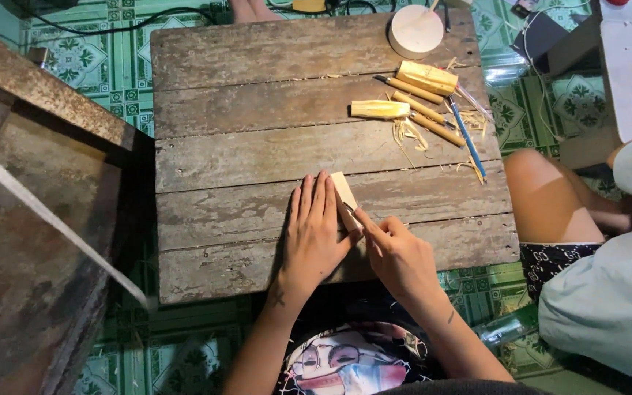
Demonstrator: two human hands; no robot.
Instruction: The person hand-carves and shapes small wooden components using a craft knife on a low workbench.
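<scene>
Left hand [314,234]: flat, fingers spread, palm down on wooden table [243,146], thumb side pressing pale wood strip [345,196] against planks. Right hand [396,252]: closed around small knife [352,213], blade tip touching strip just beside left thumb. Hands together, side by side at near table edge. Beyond hands, well apart: carved bamboo pieces [418,91], shavings, blue pen [468,135], round pale lid [416,31]. Right of right hand: second person's knee [550,197].

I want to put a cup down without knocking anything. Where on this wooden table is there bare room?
The left half of the wooden table is bare, from far edge to near edge. The far right is crowded with bamboo pieces, shavings and a round container. The left hand and right hand fill the near middle.
</scene>
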